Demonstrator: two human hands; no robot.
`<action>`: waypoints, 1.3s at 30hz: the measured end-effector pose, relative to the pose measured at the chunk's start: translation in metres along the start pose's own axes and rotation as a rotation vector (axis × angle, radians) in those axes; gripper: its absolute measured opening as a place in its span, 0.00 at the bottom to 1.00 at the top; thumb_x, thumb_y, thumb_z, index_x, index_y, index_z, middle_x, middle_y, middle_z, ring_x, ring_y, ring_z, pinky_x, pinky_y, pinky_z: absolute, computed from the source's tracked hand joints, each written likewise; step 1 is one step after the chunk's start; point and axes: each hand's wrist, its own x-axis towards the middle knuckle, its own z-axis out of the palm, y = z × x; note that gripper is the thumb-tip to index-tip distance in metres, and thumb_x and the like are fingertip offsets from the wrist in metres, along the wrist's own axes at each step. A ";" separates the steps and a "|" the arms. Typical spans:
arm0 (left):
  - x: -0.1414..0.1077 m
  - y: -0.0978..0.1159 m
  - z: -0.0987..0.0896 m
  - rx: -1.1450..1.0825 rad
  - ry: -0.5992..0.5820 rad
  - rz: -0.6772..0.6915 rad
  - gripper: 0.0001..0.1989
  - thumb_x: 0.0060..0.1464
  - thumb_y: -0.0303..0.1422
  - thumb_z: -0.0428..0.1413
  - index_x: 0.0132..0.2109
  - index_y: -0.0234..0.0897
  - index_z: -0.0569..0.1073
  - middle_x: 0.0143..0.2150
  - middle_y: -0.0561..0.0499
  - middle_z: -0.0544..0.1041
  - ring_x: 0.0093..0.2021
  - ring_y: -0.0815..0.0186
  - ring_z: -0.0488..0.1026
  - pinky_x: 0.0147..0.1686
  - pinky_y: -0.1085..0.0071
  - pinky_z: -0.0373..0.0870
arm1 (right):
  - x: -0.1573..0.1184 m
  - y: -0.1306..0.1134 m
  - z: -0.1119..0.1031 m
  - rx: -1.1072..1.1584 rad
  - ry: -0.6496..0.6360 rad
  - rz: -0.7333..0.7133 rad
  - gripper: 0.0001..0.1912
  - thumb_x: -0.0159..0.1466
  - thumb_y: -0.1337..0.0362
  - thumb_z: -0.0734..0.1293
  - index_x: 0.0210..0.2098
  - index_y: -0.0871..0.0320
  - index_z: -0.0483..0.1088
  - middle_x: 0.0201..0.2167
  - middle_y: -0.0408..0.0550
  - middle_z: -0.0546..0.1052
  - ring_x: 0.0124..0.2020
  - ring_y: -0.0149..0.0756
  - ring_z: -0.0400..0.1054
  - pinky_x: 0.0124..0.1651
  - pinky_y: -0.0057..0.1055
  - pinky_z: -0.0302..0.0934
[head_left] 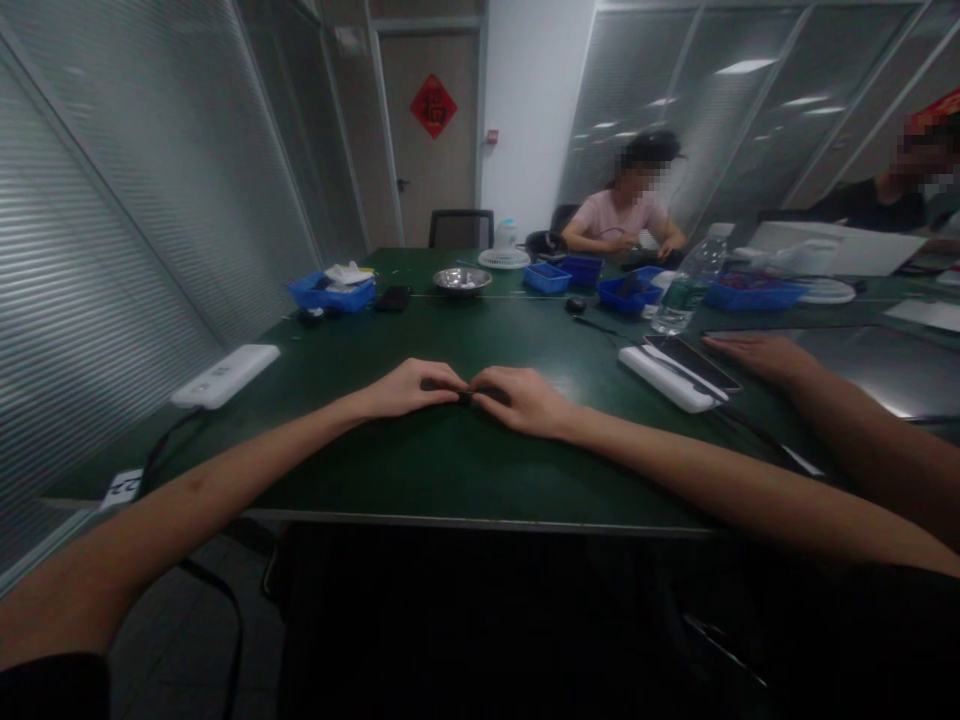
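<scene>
My left hand (411, 387) and my right hand (523, 400) meet over the middle of the green table (420, 460). The fingertips of both are pinched together on a small dark piece (465, 397) between them. Most of it is covered by the fingers, so its kind cannot be made out. Both wrists rest low, near the tabletop. Beyond the hands stands a shiny metal bowl (462, 281), out of their reach as they are now.
White power strips lie left (226, 376) and right (667, 378). A blue basket (331, 291), a phone (394, 298), blue trays (547, 278) and a water bottle (694, 280) stand farther back. Another person's hand (765, 357) rests by a dark screen (885, 365). Two people sit beyond.
</scene>
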 end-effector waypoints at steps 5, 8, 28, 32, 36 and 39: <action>0.001 -0.006 0.000 -0.156 -0.005 -0.129 0.29 0.61 0.36 0.64 0.68 0.40 0.70 0.55 0.42 0.78 0.49 0.61 0.77 0.52 0.61 0.75 | 0.001 0.001 0.001 -0.040 0.094 0.133 0.12 0.72 0.60 0.63 0.51 0.56 0.73 0.43 0.50 0.81 0.40 0.38 0.74 0.43 0.31 0.62; 0.000 -0.005 -0.003 -0.140 0.020 -0.138 0.28 0.60 0.36 0.64 0.66 0.41 0.72 0.64 0.40 0.72 0.48 0.62 0.77 0.50 0.61 0.76 | 0.003 0.002 0.000 -0.112 0.106 0.289 0.11 0.71 0.58 0.64 0.48 0.55 0.74 0.40 0.49 0.81 0.36 0.37 0.73 0.38 0.30 0.59; -0.003 -0.019 -0.020 0.390 0.134 -0.044 0.13 0.68 0.35 0.55 0.53 0.38 0.79 0.50 0.45 0.80 0.49 0.60 0.77 0.51 0.64 0.72 | 0.004 0.001 -0.003 -0.138 0.037 0.423 0.14 0.71 0.54 0.63 0.50 0.54 0.74 0.42 0.49 0.81 0.38 0.38 0.73 0.36 0.30 0.59; -0.008 -0.029 -0.028 0.381 0.159 -0.103 0.13 0.67 0.34 0.54 0.53 0.38 0.80 0.50 0.46 0.80 0.48 0.61 0.77 0.50 0.65 0.72 | 0.004 -0.001 -0.005 -0.147 0.044 0.412 0.14 0.72 0.55 0.63 0.49 0.54 0.74 0.41 0.49 0.81 0.37 0.37 0.72 0.36 0.30 0.58; -0.009 -0.018 -0.023 0.402 0.093 -0.061 0.13 0.69 0.34 0.52 0.52 0.39 0.80 0.50 0.46 0.79 0.49 0.60 0.76 0.51 0.64 0.70 | 0.004 -0.001 -0.005 -0.136 0.041 0.406 0.13 0.71 0.55 0.64 0.49 0.55 0.74 0.41 0.49 0.81 0.37 0.38 0.73 0.36 0.30 0.59; -0.008 -0.004 -0.018 0.373 0.019 -0.023 0.14 0.70 0.35 0.52 0.53 0.39 0.80 0.51 0.45 0.78 0.50 0.60 0.76 0.52 0.64 0.70 | 0.004 -0.001 -0.005 -0.136 0.041 0.399 0.13 0.72 0.55 0.64 0.49 0.55 0.74 0.41 0.49 0.81 0.37 0.38 0.73 0.36 0.30 0.59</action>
